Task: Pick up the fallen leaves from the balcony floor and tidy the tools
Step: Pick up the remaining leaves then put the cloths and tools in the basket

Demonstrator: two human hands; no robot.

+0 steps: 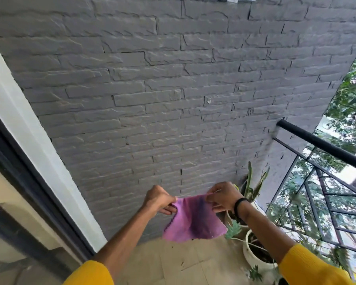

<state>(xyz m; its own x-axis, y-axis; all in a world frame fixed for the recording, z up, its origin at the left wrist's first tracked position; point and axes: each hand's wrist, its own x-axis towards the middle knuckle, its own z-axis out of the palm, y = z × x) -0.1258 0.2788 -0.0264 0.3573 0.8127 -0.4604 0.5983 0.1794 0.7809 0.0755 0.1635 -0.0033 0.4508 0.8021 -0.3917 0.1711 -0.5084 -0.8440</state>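
Note:
A pink and purple cloth hangs in the air in front of the grey stone wall. My left hand pinches its upper left corner and my right hand, with a black band on the wrist, pinches its upper right corner. The cloth is stretched between both hands and droops below them. Both arms wear yellow sleeves. No fallen leaves can be made out on the tiled floor.
White plant pots stand on the floor at the right below my right arm, against a black metal railing with trees beyond. A dark-framed sliding glass door runs along the left.

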